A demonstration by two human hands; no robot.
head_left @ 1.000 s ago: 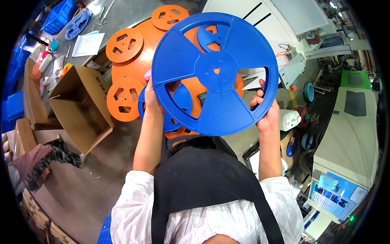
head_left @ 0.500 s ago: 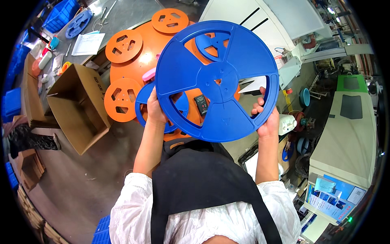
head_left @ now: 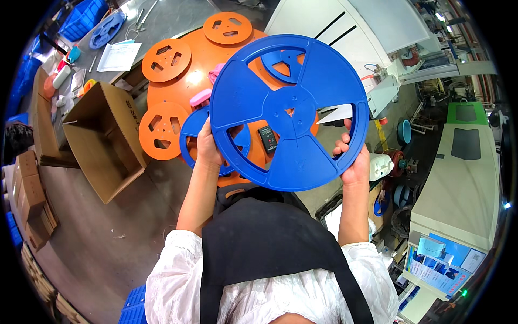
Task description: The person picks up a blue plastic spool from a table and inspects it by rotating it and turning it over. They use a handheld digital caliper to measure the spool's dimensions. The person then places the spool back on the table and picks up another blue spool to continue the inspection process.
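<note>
A large blue plastic reel disc (head_left: 300,163) with wide cut-out windows is held up in front of my chest by both hands. My left hand (head_left: 208,146) grips its left rim, with part of the fingers hidden behind the disc. On the opposite side, my right hand (head_left: 356,162) is closed around the lower right rim, fingers curling through a window. Beneath it stands a round orange table (head_left: 194,73). On this table lie several smaller orange reel discs (head_left: 167,60), another blue disc (head_left: 194,127), a small black device (head_left: 267,139) and a pink item (head_left: 200,98).
An open cardboard box (head_left: 102,140) stands left of the orange table. Behind it is a grey workbench (head_left: 167,21) with papers, tools and a blue disc. To the right are a white jug (head_left: 381,166) and a large beige machine (head_left: 458,178).
The held disc has dropped slightly and its tilt has shifted a little; both hands keep their grip. At the far left, a person has moved mostly out of view, uncovering cardboard boxes.
</note>
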